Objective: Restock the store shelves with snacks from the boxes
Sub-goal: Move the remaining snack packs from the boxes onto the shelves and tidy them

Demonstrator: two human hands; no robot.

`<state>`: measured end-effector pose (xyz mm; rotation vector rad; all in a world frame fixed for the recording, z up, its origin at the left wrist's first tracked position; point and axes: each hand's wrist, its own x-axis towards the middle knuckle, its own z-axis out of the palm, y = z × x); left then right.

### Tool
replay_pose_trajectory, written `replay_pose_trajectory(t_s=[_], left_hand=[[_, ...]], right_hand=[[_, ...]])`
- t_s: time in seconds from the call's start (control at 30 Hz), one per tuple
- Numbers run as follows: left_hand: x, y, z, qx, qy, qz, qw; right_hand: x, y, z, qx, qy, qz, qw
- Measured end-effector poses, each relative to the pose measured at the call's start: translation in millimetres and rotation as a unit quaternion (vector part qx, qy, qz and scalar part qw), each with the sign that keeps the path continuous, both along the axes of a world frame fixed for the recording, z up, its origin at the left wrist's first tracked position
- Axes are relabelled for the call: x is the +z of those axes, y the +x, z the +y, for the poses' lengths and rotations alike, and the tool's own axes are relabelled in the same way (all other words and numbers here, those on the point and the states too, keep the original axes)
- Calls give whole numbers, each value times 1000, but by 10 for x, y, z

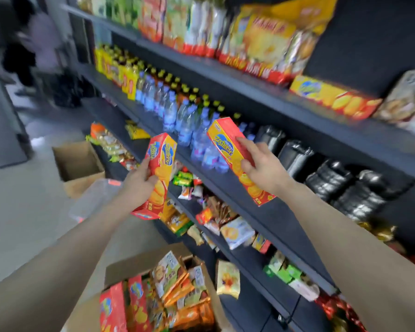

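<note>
Two cracker boxes, one gripped in my left hand (pixel 143 176) and one in my right hand (pixel 256 161), fingers curled round each; best slid flat beside the matching box (pixel 331 98) on the upper shelf (pixel 249 92).

Snack-filled carton (pixel 134 269) below shelves (pixel 261 197), bottles (pixel 177 116) above.

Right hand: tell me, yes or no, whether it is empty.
No: the right hand grips a red and yellow cracker box raised in front of the shelves.

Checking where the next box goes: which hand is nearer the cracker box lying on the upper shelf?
Right. The right hand is below-left of the shelved box; the left hand is farther left and lower.
</note>
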<state>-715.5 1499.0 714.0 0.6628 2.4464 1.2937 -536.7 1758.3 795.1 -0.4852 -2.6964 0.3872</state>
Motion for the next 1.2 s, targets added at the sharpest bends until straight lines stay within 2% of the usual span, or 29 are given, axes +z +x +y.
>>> replay_pose_trajectory(t_s=[0.23, 0.3, 0.4, 0.57, 0.73, 0.93, 1.1, 1.2], left_hand=[[979, -64, 487, -26, 60, 91, 994], [1200, -44, 629, -25, 62, 111, 992], [1435, -27, 830, -33, 86, 109, 990], [1653, -23, 1134, -39, 104, 112, 988], [1776, -21, 1394, -37, 118, 111, 986], [1839, -44, 1601, -31, 116, 100, 988], [1876, 11, 1684, -49, 126, 97, 986], [1959, 78, 1798, -70, 152, 97, 981]], right_hand=[[1291, 286, 562, -68, 114, 83, 988], [1558, 310, 819, -109, 122, 70, 984], [1794, 350, 1180, -171, 115, -7, 979], [1817, 306, 1623, -183, 98, -136, 969], [1777, 53, 1985, -173, 117, -166, 964], [1693, -179, 2263, -188, 196, -132, 953], [1631, -167, 2236, -214, 258, -145, 931], [1641, -140, 2141, -169, 264, -56, 948]])
